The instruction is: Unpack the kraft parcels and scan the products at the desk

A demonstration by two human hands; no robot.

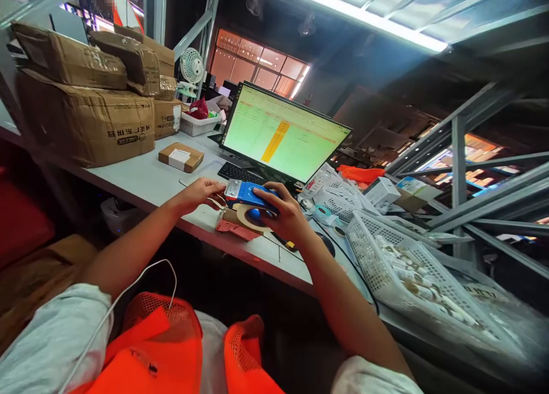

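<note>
The right hand (285, 208) grips the blue, metal-headed handheld tape dispenser (247, 193), loaded with a round cream tape roll (244, 219), above the front edge of the white desk (148, 174), while the left hand (199, 194) is partly curled at the dispenser's front end, its grip indeterminable.

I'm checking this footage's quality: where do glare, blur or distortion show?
In the head view, the light strip glares and the monitor glows bright; the plastic at lower right looks smeared; edges seem wide-angle stretched; under the desk is deep shadow; the left hand, right hand and dispenser look fairly clear.
</note>
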